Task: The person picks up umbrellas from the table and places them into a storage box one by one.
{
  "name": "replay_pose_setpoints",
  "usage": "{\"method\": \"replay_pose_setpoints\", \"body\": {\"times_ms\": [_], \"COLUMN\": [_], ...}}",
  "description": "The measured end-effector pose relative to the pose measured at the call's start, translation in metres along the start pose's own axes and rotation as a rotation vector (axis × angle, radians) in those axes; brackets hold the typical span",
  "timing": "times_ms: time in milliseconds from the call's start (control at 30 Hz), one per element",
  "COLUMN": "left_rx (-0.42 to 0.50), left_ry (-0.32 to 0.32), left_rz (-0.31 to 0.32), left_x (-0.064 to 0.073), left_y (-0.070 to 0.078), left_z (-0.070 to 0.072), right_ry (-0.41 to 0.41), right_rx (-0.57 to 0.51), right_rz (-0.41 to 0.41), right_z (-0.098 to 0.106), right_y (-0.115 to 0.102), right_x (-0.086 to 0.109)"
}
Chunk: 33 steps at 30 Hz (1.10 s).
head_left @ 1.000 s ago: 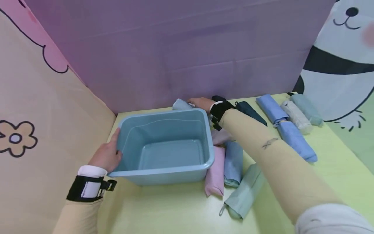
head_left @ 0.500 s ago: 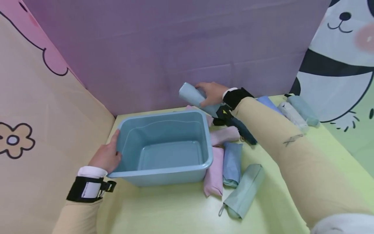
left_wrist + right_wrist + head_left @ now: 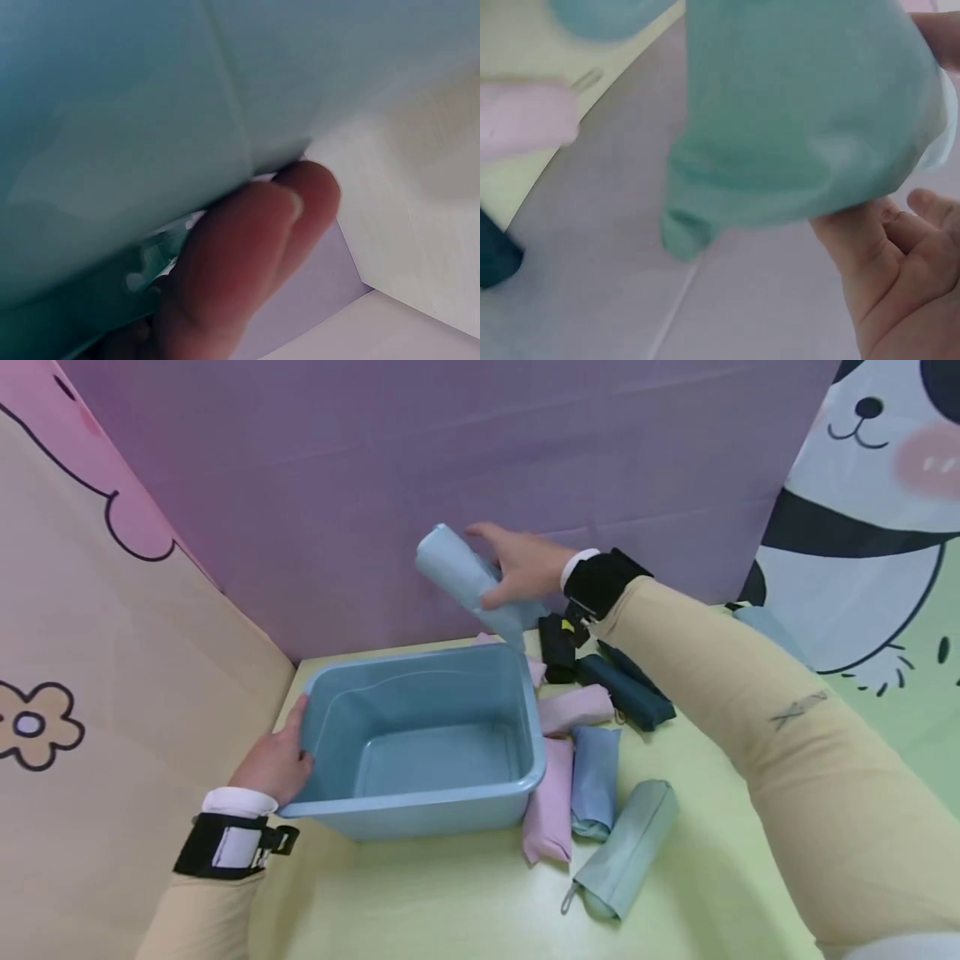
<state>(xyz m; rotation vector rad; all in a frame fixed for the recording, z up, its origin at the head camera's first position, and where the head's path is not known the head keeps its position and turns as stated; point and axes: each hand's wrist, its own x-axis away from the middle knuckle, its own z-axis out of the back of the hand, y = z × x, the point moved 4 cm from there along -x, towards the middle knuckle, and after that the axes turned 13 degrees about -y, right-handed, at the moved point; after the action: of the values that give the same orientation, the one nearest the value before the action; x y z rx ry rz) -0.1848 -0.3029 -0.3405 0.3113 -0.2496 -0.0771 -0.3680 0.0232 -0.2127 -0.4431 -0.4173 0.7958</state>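
Note:
A light-blue folded umbrella (image 3: pixel 457 568) is in my right hand (image 3: pixel 525 564), raised tilted above the far right corner of a blue plastic basin (image 3: pixel 442 795). Thumb and fingers hold it from its right side; in the right wrist view the umbrella (image 3: pixel 795 112) looks greenish and blurred. My left hand (image 3: pixel 273 760) grips the basin's left rim, its fingertips (image 3: pixel 240 247) curled against the wall in the left wrist view. Inside, the basin shows only its bare floor. Close to its right side lie a pink umbrella (image 3: pixel 550 802) and a blue umbrella (image 3: pixel 596 781).
A grey-green umbrella (image 3: pixel 626 852) with a wrist loop lies at the front right. Behind are a pale pink umbrella (image 3: pixel 576 710), a dark teal umbrella (image 3: pixel 626 689) and a black one (image 3: pixel 557 650). A purple backdrop (image 3: pixel 360 527) closes the table's far edge.
My right hand has lifted the light-blue umbrella from behind the basin, up and then leftward. The left hand and the basin have stayed in place.

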Motion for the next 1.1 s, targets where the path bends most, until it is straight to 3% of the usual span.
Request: {"method": "replay_pose_setpoints", "body": {"times_ms": [300, 467, 767, 967, 1100], "left_rx": [-0.008, 0.006, -0.008, -0.013, -0.006], "left_ry": [0.009, 0.007, 0.004, 0.013, -0.002], "left_rz": [0.000, -0.007, -0.013, -0.021, -0.010], "left_x": [-0.002, -0.003, -0.004, -0.002, 0.001], "left_y": [0.001, 0.003, 0.005, 0.008, 0.011], "left_z": [-0.001, 0.001, -0.002, 0.001, 0.001], "right_ry": [-0.057, -0.149, -0.319, -0.430, -0.469], "right_rx": [-0.089, -0.215, -0.361, -0.490, -0.509], "right_rz": [0.153, 0.169, 0.119, 0.046, -0.002], "right_z": [-0.028, -0.056, -0.123, -0.154, -0.169], "right_y": [-0.058, -0.086, -0.117, -0.117, -0.115], "right_x": [-0.023, -0.034, -0.053, -0.061, -0.068]}}
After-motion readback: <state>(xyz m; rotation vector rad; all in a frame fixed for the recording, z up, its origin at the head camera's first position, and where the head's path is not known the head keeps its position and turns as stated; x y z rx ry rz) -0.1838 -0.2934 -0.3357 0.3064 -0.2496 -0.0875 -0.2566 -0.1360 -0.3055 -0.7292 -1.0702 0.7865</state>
